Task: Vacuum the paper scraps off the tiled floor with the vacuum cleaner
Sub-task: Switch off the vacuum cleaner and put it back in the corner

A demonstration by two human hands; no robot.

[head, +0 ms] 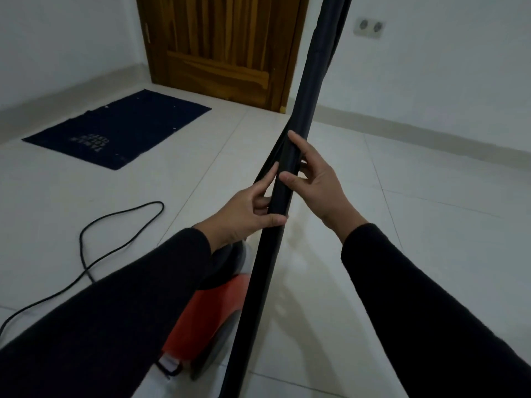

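A long black vacuum tube (304,110) stands nearly upright through the middle of the view, its top out of frame. My left hand (247,214) grips it from the left, thumb pressed across the tube. My right hand (316,179) touches the tube from the right just above, fingers spread with the fingertips on it. The orange vacuum cleaner body (212,311) sits on the tiled floor (402,254) beneath my left forearm, partly hidden. No paper scraps are visible on the tiles.
A black power cord (94,248) loops across the floor at left. A dark blue mat (120,130) lies near the wooden door (221,44). A double wall socket (369,27) sits on the right wall. White skirting runs along both walls.
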